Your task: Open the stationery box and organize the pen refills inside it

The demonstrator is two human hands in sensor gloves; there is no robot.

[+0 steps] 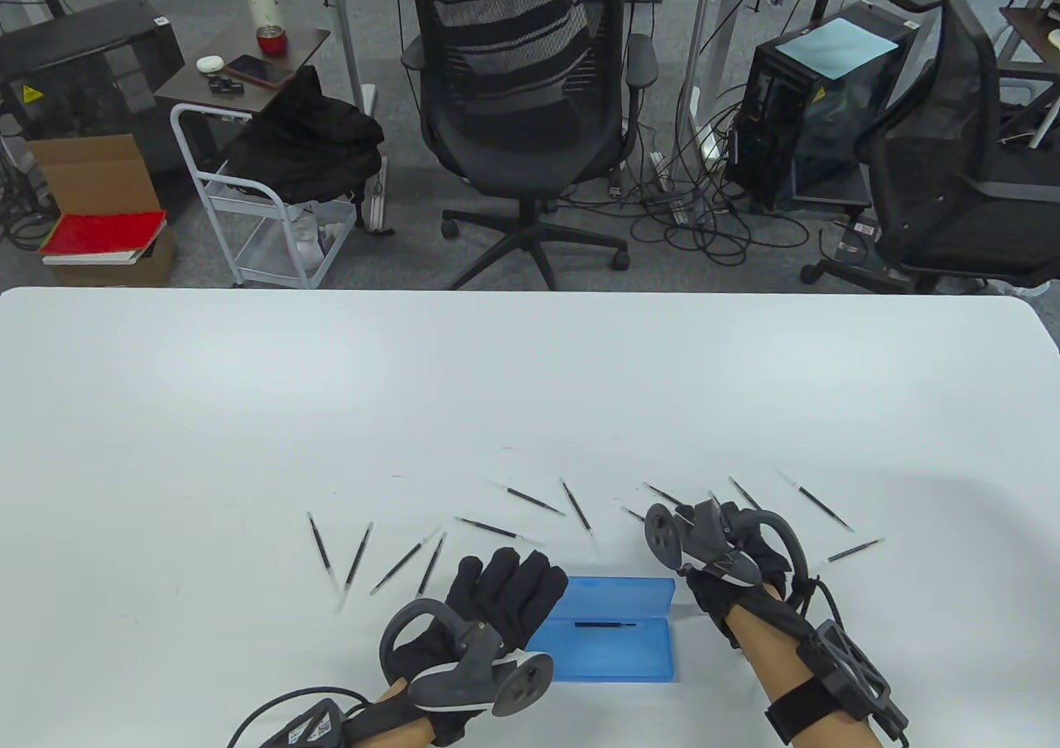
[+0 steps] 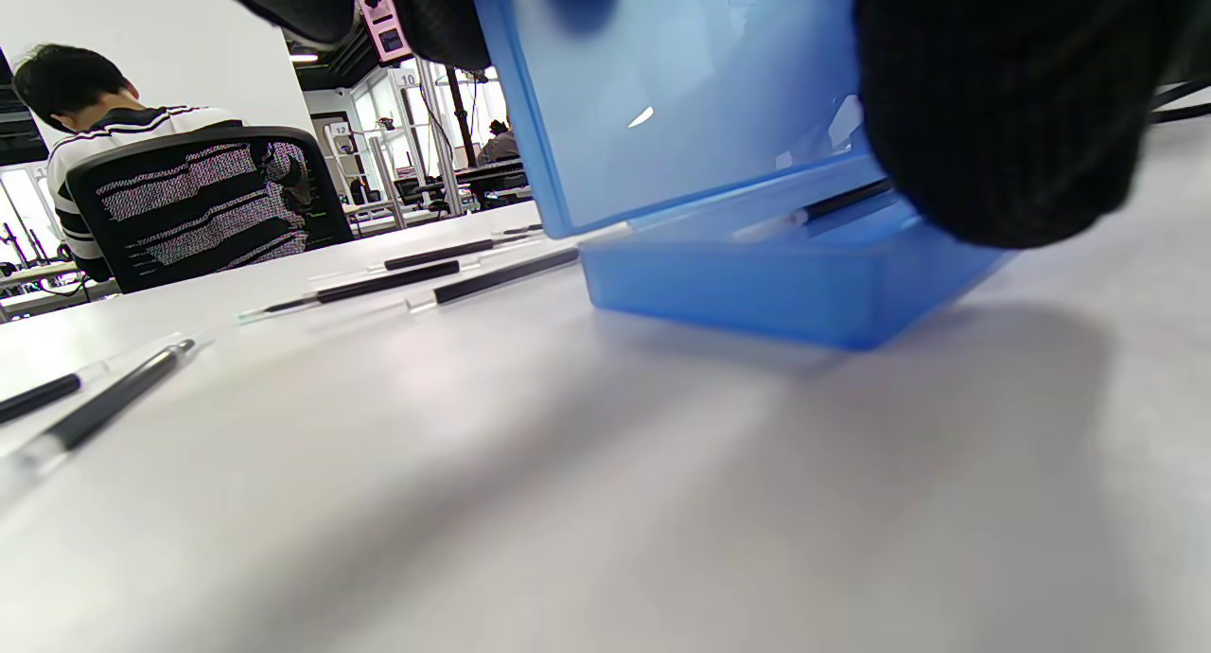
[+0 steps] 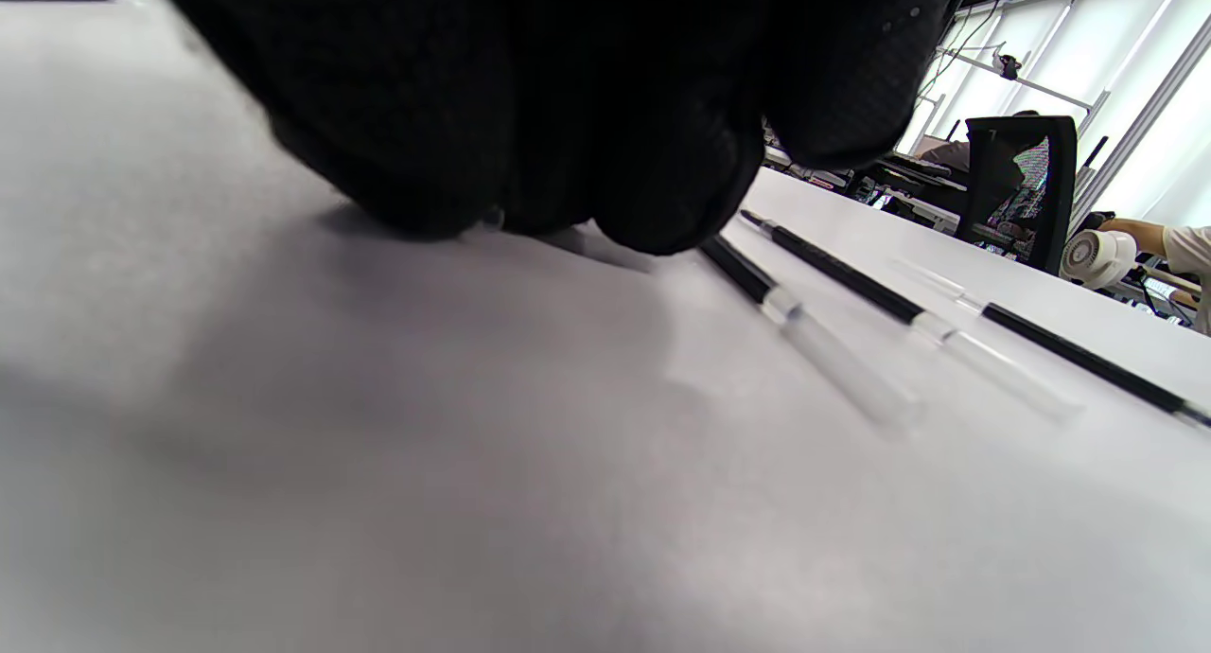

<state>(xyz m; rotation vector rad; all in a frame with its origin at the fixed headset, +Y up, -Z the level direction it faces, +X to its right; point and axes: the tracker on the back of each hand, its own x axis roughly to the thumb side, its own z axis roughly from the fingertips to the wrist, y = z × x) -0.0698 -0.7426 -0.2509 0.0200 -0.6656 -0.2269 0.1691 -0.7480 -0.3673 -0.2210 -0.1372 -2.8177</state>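
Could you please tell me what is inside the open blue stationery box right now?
One pen refill lies in the tray of the blue stationery box. The left hand covers the box's left end, so anything under it cannot be seen.

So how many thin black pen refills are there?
13 thin black pen refills: one inside the open blue plastic box, four left of it, three beyond it, five around the gloved right hand. That hand may hide more.

A black mesh office chair stands beyond the white table's far edge; far left, a white wire cart holds black cloth; a red book lies on cardboard.
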